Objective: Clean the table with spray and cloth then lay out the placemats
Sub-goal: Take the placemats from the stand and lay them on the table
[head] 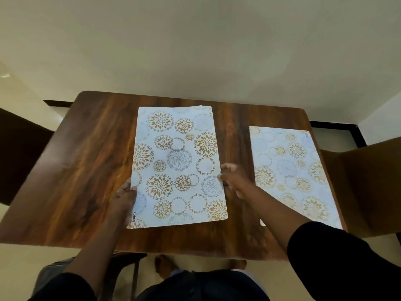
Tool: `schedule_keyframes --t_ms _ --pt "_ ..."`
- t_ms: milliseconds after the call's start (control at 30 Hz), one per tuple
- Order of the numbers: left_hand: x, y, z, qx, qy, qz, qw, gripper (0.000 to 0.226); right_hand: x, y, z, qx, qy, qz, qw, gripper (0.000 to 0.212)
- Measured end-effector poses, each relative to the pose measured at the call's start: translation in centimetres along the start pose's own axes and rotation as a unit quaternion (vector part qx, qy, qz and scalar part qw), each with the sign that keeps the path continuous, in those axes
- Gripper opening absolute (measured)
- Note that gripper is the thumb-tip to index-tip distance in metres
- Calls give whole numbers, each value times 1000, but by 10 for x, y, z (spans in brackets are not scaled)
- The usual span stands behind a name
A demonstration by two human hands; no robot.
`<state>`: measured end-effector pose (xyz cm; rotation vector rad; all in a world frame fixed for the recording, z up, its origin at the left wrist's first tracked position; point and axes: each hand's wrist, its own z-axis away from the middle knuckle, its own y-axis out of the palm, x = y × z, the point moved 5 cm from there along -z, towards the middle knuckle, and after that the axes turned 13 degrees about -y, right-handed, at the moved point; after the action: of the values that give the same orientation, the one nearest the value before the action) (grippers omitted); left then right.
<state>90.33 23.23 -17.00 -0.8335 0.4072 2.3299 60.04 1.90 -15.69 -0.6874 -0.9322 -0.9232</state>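
A white placemat (178, 166) with gold flowers is lying in the middle of the brown table (76, 170). The left hand (125, 198) is pinching its left edge, and the right hand (233, 178) is pinching its right edge. Another placemat (290, 172) is lying on the table's right side.

Both arms reach forward from the bottom of the view, forearms bare, dark sleeves pushed up near the elbows. The left hand (124, 197) lies at the left edge of the placemat (178, 166), thumb on top of it and the fingers hidden beneath, in a pinching grip. The right hand (233, 179) is at the opposite edge, fingers curled, thumb tip on the mat's rim. Both wrists are roughly level.
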Motion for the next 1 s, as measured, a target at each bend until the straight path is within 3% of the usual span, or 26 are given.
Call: schedule_keyframes --t_ms 200,333,600,767,1000 --pt "-45 -78 -20 -84 57 -95 990 36 18 93 -5 -35 -12 26 999 23" --pt "-61 -134 -20 -151 109 -182 966 54 26 149 -16 -52 -21 41 998 22" --pt "-30 -196 -4 -265 115 -205 935 58 34 252 -54 -42 -19 56 997 28" --pt "-6 -212 -14 -281 107 -297 906 81 40 308 -71 -28 -7 64 998 26" --pt "0 -212 -37 -231 78 -417 876 115 29 371 -82 -5 14 78 997 21"
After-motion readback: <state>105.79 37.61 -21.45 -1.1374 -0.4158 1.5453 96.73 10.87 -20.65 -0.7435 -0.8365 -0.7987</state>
